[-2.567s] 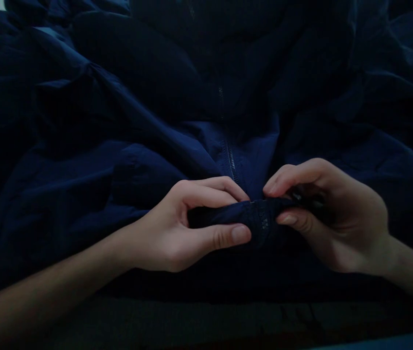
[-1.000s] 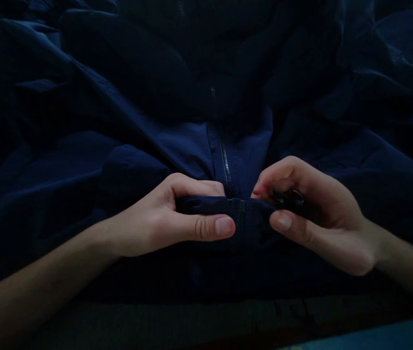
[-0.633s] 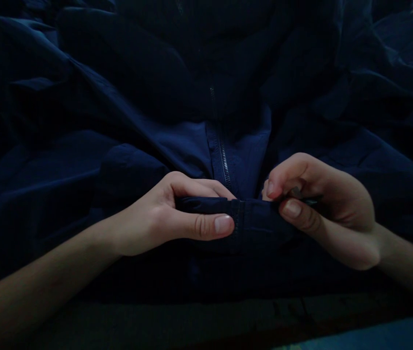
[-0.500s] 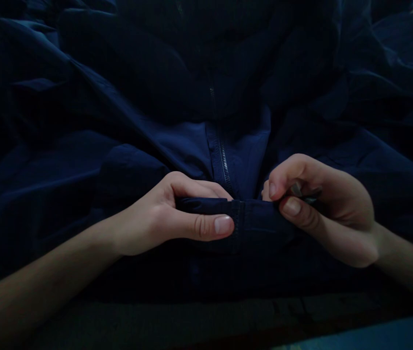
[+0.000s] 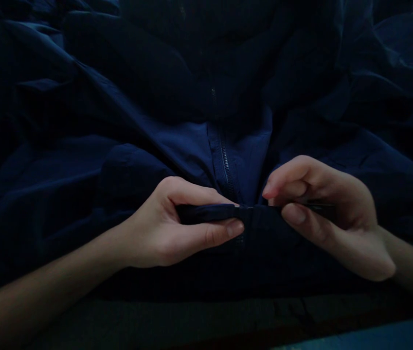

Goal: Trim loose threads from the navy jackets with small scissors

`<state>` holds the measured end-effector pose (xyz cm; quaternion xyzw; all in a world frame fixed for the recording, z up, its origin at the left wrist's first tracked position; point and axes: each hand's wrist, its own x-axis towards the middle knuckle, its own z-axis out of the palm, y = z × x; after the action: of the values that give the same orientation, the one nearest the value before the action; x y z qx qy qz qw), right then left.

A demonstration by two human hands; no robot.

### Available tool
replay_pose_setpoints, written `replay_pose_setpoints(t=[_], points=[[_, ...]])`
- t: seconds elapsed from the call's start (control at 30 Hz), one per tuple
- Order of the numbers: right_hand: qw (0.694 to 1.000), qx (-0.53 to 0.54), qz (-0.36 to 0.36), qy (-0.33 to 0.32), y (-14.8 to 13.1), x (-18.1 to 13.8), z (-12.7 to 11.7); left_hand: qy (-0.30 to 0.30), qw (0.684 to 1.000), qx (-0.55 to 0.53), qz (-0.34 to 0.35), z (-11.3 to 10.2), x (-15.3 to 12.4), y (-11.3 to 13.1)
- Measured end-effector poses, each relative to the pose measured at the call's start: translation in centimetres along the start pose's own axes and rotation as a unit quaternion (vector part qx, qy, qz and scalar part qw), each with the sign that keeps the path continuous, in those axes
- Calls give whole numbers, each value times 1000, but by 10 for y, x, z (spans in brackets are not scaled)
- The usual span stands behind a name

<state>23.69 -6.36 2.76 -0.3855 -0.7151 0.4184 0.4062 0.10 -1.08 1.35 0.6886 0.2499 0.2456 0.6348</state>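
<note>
A dark navy jacket (image 5: 126,141) lies crumpled across the whole view in dim light. Its zipper (image 5: 225,167) runs down the middle toward its bottom hem (image 5: 260,221). My left hand (image 5: 170,226) pinches the hem just left of the zipper's lower end, thumb underneath, fingers on top. My right hand (image 5: 323,214) pinches the hem just right of the zipper, forefinger curled over it and thumb pressed below. The two sets of fingertips nearly meet at the zipper's base.
A dark table edge (image 5: 199,323) runs along the bottom under the jacket. A lighter blue surface (image 5: 385,335) shows at the bottom right corner. Folds of the jacket fill the left, right and far sides.
Both hands have kept their pinch on the hem and drifted slightly lower. The hem is now held flatter, and my right thumb and forefinger have shifted closer to the zipper's base.
</note>
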Motion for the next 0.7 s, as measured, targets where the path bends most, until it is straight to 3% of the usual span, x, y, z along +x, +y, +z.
replay_pose_setpoints(t=[0.27, 0.7], points=[[996, -33, 17, -77, 5, 3, -1, -8, 999, 30, 9, -2, -1, -2], [995, -74, 25, -63, 2, 8, -2, -17, 999, -33, -20, -1, -3, 0]])
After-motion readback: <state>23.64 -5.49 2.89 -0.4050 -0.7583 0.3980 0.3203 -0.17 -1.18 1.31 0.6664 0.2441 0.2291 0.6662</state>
